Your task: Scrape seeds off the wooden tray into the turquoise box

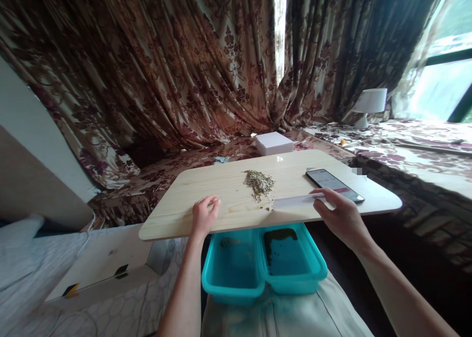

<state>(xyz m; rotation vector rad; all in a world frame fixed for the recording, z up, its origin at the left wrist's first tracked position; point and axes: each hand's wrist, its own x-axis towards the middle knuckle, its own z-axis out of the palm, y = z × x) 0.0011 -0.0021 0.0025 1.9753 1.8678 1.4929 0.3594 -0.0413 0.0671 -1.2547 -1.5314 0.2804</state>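
My right hand (pixel 341 216) pinches the right end of a thin white card (pixel 295 203), tilted over the front of a light wooden tabletop (pixel 210 182). Just beyond the card's left end lies a small pile of mixed green and pale grains or seeds (pixel 260 183), with a few loose bits in front. My left hand (pixel 205 214) rests on the tabletop left of the pile, its fingers loosely bent and apart, holding nothing. On my lap, below the table edge, are two turquoise plastic tubs (pixel 233 292). The right tub holds dark green grains (pixel 280 234); the left has a few pale ones (pixel 230 242).
A smartphone (pixel 334 185) lies on the table beside my right hand. Behind the table sits a white box (pixel 274 143). An opened cardboard box (pixel 106 263) lies at lower left. A lamp (pixel 370 103) stands near the window, and patterned curtains (pixel 165 56) hang behind.
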